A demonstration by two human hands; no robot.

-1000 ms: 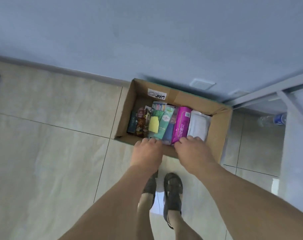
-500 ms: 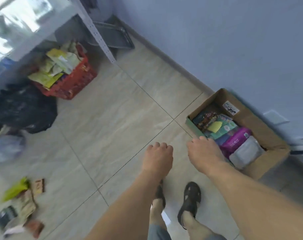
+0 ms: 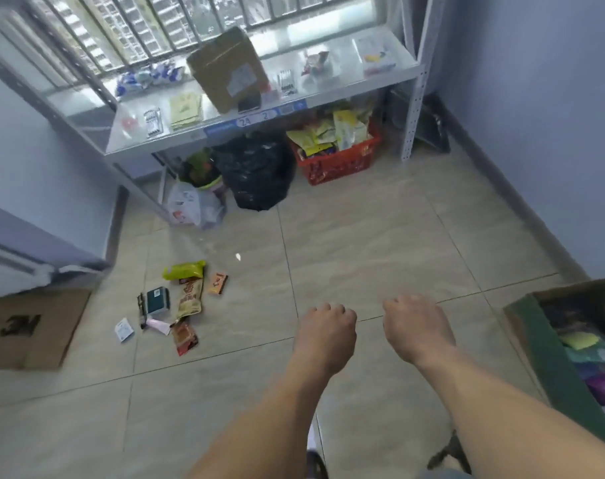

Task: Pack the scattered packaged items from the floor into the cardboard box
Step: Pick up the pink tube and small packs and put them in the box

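He's turned from the box [image 3: 549, 344], now at far right, part filled. Left hand [image 3: 325, 335] and right hand [image 3: 415, 331] loosely curled, holding nothing. Remaining packets [image 3: 183, 299] lie on the floor [image 3: 363, 236], front-left; likely next pickup.

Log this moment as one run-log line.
left hand: empty | right hand: empty | brown cardboard box: partly packed, at right | scattered packets: on tiled floor, at left | step: fetch more

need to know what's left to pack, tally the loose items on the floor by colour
yellow-green packet: 1
orange packet: 1
dark green box: 1
tan pouch: 1
pink tube: 1
white sachet: 1
red packet: 1
black thin item: 1
total: 8
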